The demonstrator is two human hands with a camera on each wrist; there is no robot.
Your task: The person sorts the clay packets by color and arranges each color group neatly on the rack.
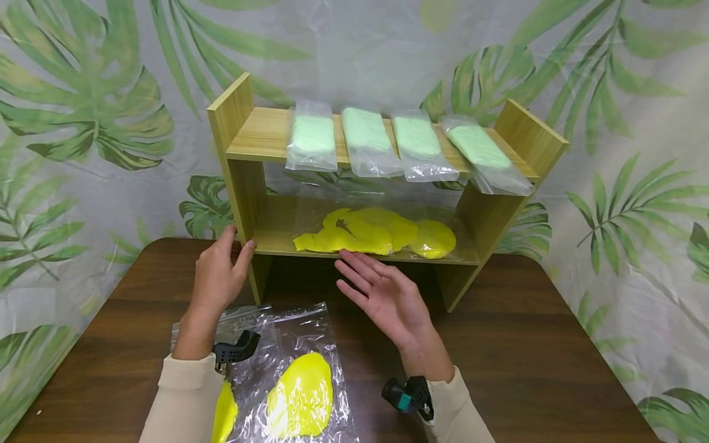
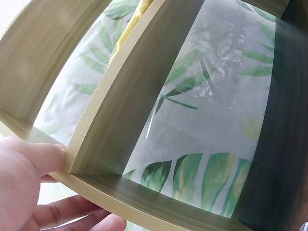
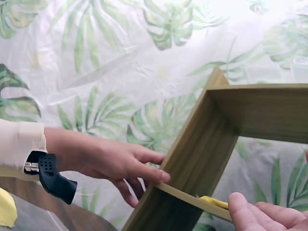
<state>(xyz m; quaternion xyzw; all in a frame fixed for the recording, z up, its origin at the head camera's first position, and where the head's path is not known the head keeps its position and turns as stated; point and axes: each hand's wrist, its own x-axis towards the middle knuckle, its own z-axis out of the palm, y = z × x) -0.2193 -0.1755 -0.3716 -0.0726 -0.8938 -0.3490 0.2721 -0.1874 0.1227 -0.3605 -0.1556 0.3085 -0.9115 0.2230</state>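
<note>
My left hand (image 1: 218,271) grips the left side panel of a small wooden shelf (image 1: 244,191), thumb at the front edge and fingers round the outside. My right hand (image 1: 384,298), palm up with fingers extended, has its fingertips at the front edge of the lower board. Just above them lie clear bags of flattened yellow clay-like stuff (image 1: 376,231), overlapping on that board. In the right wrist view, only a sliver of the yellow stuff (image 3: 214,201) shows beside the fingers. On the upper board, several clear bags of pale green stuff (image 1: 365,129) lie in a row, overhanging the front.
On the brown table (image 1: 515,344), a zip bag with a yellow blob (image 1: 301,394) lies in front of the shelf. Another yellow bag (image 1: 224,412) is partly hidden under my left forearm. A leaf-patterned cloth (image 1: 376,37) hangs behind.
</note>
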